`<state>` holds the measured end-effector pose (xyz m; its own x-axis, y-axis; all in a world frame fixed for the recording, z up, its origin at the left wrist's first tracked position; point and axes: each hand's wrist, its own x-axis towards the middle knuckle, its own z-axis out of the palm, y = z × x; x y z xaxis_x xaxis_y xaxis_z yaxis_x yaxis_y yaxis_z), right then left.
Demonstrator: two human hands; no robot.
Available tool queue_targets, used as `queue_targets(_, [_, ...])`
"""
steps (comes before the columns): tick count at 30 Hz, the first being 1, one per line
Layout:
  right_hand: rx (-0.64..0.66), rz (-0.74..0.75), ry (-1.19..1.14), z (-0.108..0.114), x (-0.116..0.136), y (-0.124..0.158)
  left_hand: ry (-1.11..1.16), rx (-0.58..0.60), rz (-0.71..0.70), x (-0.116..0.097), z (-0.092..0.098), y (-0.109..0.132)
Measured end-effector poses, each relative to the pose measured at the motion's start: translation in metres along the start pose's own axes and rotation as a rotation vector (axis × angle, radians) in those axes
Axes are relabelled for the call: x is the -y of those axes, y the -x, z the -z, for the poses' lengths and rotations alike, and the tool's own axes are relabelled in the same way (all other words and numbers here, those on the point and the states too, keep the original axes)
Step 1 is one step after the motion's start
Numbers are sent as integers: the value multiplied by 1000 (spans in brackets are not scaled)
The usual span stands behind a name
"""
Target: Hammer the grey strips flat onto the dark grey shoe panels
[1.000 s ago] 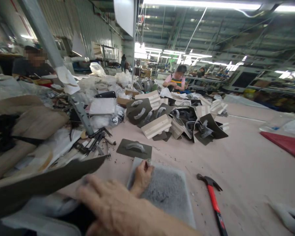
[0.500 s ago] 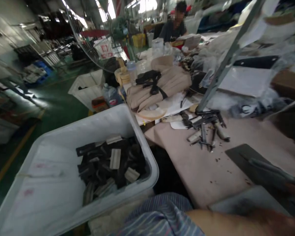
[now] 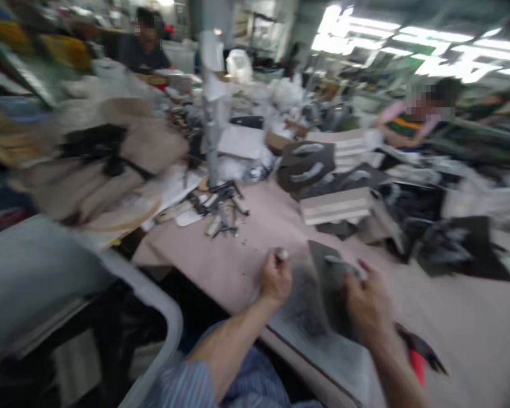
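My left hand (image 3: 275, 279) is closed in a fist above the table, with a small pale rounded end (image 3: 281, 254) poking out at the top. What that end belongs to is hidden in the fingers. My right hand (image 3: 369, 300) grips the edge of a dark grey flat panel (image 3: 329, 272), which has a lighter strip near its upper edge. Both hands are over a grey slab (image 3: 301, 297) at the table's front edge. By my right wrist lies a black tool with a red handle (image 3: 417, 364), partly hidden and blurred.
A white bin (image 3: 170, 317) with dark and pale pieces stands at the left. Several metal tools (image 3: 223, 209) lie on the pinkish table (image 3: 259, 207) near a post (image 3: 212, 113). Dark panels and pale strips (image 3: 338, 207) are piled behind my hands. Two people work farther back.
The view has swung right, bringing both hands and the piles at the right into sight. The dark panel, flat on the table before, is now tilted in my right hand.
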<state>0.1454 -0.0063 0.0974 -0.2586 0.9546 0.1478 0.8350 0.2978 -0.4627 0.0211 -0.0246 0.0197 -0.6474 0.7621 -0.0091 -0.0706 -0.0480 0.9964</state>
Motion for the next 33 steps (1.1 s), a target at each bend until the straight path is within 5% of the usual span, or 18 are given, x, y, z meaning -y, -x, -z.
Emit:
queue_targets(4, [-7,-288,-74,-7,-19,48,37,86,-27,2,0,-26])
queue_targets(10, [58,-342,19,-35,6,69,74,474,-15,3,-30,-32])
queue_targets(14, [114,-345,-2,-29,9,71,46,571,26,14,-46,-35])
queue_targets(20, [70,-338,-264,-16,-5,72,-29,666,-3,21,-44,-34])
queue_targets(26, [-197,-485,-235,10,-85,100,-113,669,-29,20,-46,-37])
queue_targets(30, [-374,-590,95,28,-160,139,-125,669,-45,22,-47,-37])
queue_targets(33, [-334,-699,355,34,-198,167,-131,669,-53,22,-46,-37])
